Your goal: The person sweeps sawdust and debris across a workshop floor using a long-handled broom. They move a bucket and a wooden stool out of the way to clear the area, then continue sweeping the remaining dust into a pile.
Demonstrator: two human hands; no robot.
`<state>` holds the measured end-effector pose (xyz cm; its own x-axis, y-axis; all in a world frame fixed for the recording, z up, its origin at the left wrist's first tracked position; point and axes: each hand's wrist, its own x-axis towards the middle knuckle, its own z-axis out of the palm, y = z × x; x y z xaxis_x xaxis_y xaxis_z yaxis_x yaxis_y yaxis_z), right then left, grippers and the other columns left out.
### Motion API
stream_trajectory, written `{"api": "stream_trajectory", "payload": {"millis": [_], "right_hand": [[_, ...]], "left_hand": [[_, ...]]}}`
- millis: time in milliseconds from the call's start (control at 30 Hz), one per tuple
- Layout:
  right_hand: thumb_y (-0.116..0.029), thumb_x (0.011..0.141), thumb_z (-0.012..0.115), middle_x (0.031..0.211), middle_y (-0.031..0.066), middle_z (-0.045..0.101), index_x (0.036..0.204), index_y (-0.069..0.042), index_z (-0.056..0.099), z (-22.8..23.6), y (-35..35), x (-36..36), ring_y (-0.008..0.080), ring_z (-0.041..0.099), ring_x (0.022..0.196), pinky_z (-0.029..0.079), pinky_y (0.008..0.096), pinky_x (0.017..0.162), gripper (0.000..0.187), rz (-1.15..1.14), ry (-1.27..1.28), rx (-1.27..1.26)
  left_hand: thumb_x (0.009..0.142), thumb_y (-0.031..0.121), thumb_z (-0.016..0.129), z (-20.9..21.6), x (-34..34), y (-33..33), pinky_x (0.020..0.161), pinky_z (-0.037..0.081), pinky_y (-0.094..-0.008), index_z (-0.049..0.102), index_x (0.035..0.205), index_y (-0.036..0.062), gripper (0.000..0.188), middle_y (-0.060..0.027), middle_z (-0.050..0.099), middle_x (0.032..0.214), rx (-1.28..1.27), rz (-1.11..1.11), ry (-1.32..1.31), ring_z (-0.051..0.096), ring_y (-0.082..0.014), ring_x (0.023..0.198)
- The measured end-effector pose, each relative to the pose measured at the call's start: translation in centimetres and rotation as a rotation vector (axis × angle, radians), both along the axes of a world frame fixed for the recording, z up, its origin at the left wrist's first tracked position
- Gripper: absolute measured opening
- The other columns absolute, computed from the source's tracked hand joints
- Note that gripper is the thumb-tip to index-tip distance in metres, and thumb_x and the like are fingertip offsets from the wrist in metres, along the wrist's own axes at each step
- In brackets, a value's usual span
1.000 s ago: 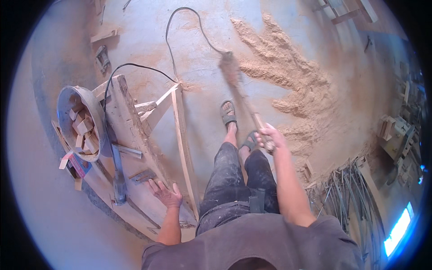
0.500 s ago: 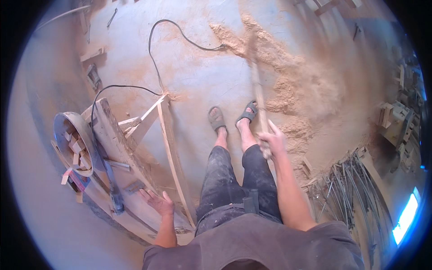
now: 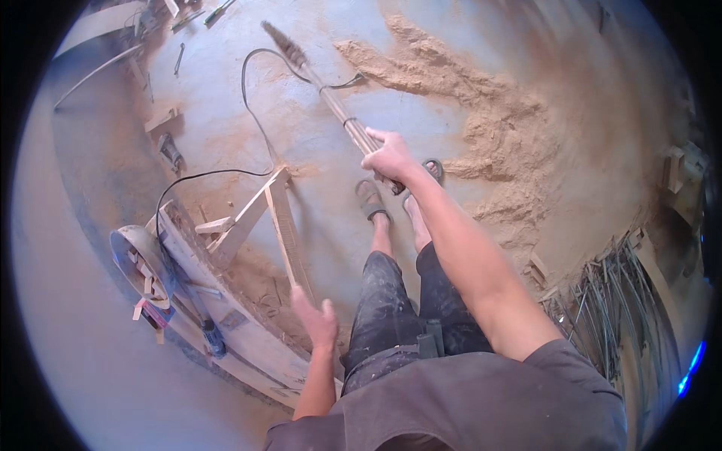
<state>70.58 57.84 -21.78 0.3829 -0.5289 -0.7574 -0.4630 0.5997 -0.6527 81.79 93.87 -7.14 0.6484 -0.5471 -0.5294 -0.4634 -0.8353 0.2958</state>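
My right hand (image 3: 391,159) is closed round the near end of a broom (image 3: 336,105) with a pale, banded handle. The broom points away to the upper left, its narrow brown bristle head (image 3: 284,43) over the floor close to a black cable. My left hand (image 3: 316,317) holds nothing; its thumb stands apart from the fingers, beside a wooden strut (image 3: 283,225). Ridges of sawdust (image 3: 492,135) lie on the grey floor right of the broom, beyond my sandalled feet.
On the left, a wooden workbench (image 3: 218,282) carries a corded power tool (image 3: 213,340) and a bucket (image 3: 135,252) of wood offcuts. The black cable (image 3: 244,75) loops across the floor. Many thin metal rods (image 3: 613,301) are heaped at right. Wood pieces (image 3: 681,169) are stacked farther right.
My right hand has swung the broom leftward, away from the sawdust, and raised its near end. My left hand has shifted right, toward my leg. The sawdust ridges look more spread out.
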Motion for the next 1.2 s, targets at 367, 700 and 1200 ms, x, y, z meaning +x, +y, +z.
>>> {"api": "stream_trajectory", "payload": {"millis": [367, 700, 1200], "right_hand": [[0.003, 0.068, 0.070, 0.080, 0.0124, 0.066, 0.135, 0.003, 0.057, 1.0, 1.7, -5.8, 0.0180, 0.062, 0.054, 0.052, 0.0334, 0.049, 0.068, -0.074, -0.122, 0.367], [0.002, 0.078, 0.068, 0.072, 0.0136, 0.063, 0.157, 0.000, 0.009, -4.3, -5.6, -10.8, 0.0219, 0.062, 0.051, 0.049, 0.0374, 0.043, 0.098, -0.702, -0.283, 0.587], [-0.002, 0.079, 0.067, 0.074, 0.0116, 0.063, 0.145, -0.002, 0.042, 5.3, 8.2, -37.3, 0.0197, 0.061, 0.052, 0.049, 0.0341, 0.041, 0.070, -1.208, 0.054, 0.366]], "left_hand": [[0.088, 0.009, 0.065, -0.8, -9.0, -4.2, 0.112, 0.039, -0.0410, 0.033, 0.149, -0.0054, 0.070, -0.0242, 0.055, 0.140, 0.189, -0.016, 0.476, 0.053, -0.0371, 0.130], [0.093, 0.009, 0.062, -1.3, -8.8, -6.4, 0.108, 0.043, -0.0387, 0.035, 0.150, -0.0030, 0.064, -0.0220, 0.058, 0.138, 0.258, -0.004, 0.468, 0.058, -0.0315, 0.126], [0.090, 0.011, 0.063, 0.0, -8.4, -13.8, 0.109, 0.041, -0.0413, 0.046, 0.143, -0.0016, 0.057, -0.0237, 0.061, 0.131, 0.153, -0.283, 0.456, 0.057, -0.0369, 0.124]]}}
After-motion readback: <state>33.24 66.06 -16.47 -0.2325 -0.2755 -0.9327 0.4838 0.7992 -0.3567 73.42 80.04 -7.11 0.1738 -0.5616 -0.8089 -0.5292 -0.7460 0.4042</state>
